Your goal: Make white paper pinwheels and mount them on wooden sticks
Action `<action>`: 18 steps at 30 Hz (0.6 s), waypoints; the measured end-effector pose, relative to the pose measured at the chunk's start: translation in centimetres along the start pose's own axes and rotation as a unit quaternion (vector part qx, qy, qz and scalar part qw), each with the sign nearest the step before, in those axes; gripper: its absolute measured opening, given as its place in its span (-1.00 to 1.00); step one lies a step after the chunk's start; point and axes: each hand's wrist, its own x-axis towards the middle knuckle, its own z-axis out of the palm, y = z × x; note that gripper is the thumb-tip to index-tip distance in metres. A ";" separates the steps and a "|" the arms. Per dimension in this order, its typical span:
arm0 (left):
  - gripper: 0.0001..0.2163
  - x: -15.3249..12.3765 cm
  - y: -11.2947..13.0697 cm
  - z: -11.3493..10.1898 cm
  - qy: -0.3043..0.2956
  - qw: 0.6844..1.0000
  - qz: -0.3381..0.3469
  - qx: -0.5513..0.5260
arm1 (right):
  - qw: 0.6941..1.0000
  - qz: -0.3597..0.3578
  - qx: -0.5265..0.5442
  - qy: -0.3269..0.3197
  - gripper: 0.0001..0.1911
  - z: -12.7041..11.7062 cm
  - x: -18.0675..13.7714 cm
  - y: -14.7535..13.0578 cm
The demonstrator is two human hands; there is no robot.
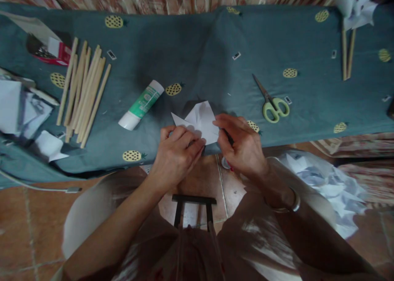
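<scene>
A folded piece of white paper [201, 118], with a pointed flap sticking out at its left, is held at the front edge of the table. My left hand [177, 151] grips its lower left side, thumb and fingers closed on it. At its right edge, my right hand [241, 141] pinches the paper between thumb and forefinger. A glue stick [142, 104] with a green label lies to the left of the paper. To the right rest scissors [272, 102] with light green handles, their blades closed.
Several wooden sticks [84, 92] lie at the left, near a red box [52, 53] and folded papers [24, 108]. Paper pinwheels [357, 10] on two sticks lie at the far right. A plastic bag of white paper pieces [332, 186] stands beside my right leg. A white cable [37, 186] hangs at the left.
</scene>
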 end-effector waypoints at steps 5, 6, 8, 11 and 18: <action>-0.89 -0.1 0.0 -0.2 -0.007 1.000 -0.005 0.001 | 0.998 0.034 0.043 -0.027 -0.61 -0.7 0.2 0.4; -0.89 -0.1 0.0 -0.3 -0.010 1.000 -0.010 0.002 | 0.997 0.043 0.057 -0.033 -0.61 -0.9 0.3 0.5; -0.89 -0.1 0.0 -0.3 -0.014 1.000 -0.017 -0.001 | 0.993 0.058 0.086 -0.048 -0.62 -1.2 0.4 0.7; -0.89 -0.3 0.0 -0.4 -0.016 1.000 -0.021 -0.015 | 0.987 0.069 0.127 -0.067 -0.71 -1.6 0.5 0.9; -0.87 -0.4 0.1 -0.6 -0.021 1.000 -0.008 -0.021 | 0.984 0.051 0.146 -0.082 -0.91 -2.0 0.8 1.2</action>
